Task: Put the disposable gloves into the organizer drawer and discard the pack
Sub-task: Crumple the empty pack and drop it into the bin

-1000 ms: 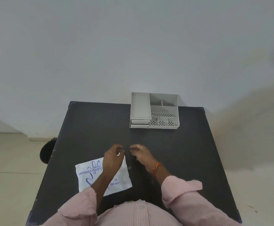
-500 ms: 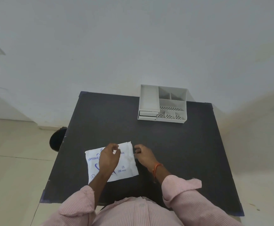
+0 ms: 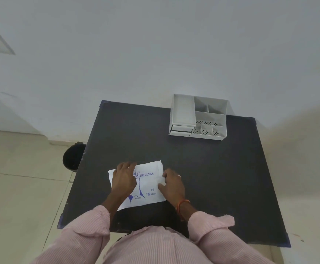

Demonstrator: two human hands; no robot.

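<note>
While the glove pack [image 3: 147, 184] lies flat on the bench [image 3: 222, 168], lower centre of frame: left hand [image 3: 123, 179] spread flat on it; right hand [image 3: 172, 185], grip loosely apart, at its right edge; organizer [image 3: 199, 117] upper right

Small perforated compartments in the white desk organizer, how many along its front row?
3, side by side along the front edge of the white plastic organizer: left, middle and right, just right of its closed drawers. None look hidden.
</note>
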